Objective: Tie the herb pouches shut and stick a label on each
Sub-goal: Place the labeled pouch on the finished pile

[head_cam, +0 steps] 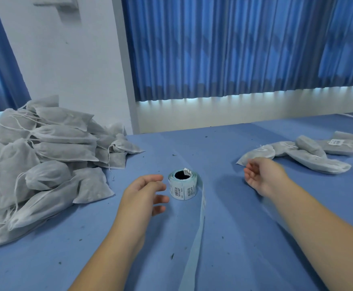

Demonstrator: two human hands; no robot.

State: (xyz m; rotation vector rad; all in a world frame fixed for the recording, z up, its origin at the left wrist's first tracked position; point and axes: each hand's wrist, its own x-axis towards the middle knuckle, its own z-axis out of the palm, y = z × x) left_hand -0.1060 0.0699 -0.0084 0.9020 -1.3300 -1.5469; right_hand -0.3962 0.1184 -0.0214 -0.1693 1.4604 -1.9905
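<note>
Left hand point(143, 194) spread, empty, just left of label roll point(183, 186). Right hand point(262, 175) loosely spread, empty, blurred; labelled pouches point(309, 153) just beyond it. Untied pouch heap point(41, 156) far left of both.

- We see a table point(244, 238) covered in blue cloth, flecked with small dark crumbs.
- On its left lies a big heap of grey pouches point(41, 160).
- Near the middle stands a label roll point(183, 184), its backing strip point(196, 238) trailing toward us.
- Far right lies a smaller group of labelled pouches point(309, 152).
</note>
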